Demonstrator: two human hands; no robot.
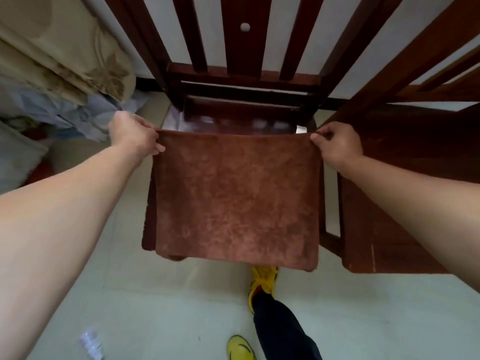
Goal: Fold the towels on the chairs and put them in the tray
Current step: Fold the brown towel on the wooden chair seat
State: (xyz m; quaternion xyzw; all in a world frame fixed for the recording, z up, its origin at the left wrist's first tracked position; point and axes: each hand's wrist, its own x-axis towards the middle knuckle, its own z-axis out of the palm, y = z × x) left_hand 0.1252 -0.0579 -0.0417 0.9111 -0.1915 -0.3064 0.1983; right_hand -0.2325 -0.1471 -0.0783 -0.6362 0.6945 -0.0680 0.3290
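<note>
A brown towel (236,201) hangs flat in front of me, stretched wide above the seat of a dark wooden chair (241,74). My left hand (132,133) pinches its upper left corner. My right hand (337,144) pinches its upper right corner. The towel's lower edge hangs free near the chair's front edge. Most of the seat is hidden behind the towel. No tray is in view.
A second wooden chair (389,203) stands close on the right. Beige patterned cloth (65,53) and grey-blue fabric (85,115) lie at the left. My yellow shoes (240,348) stand on the pale tiled floor, and a clear plastic bottle (91,344) lies at bottom left.
</note>
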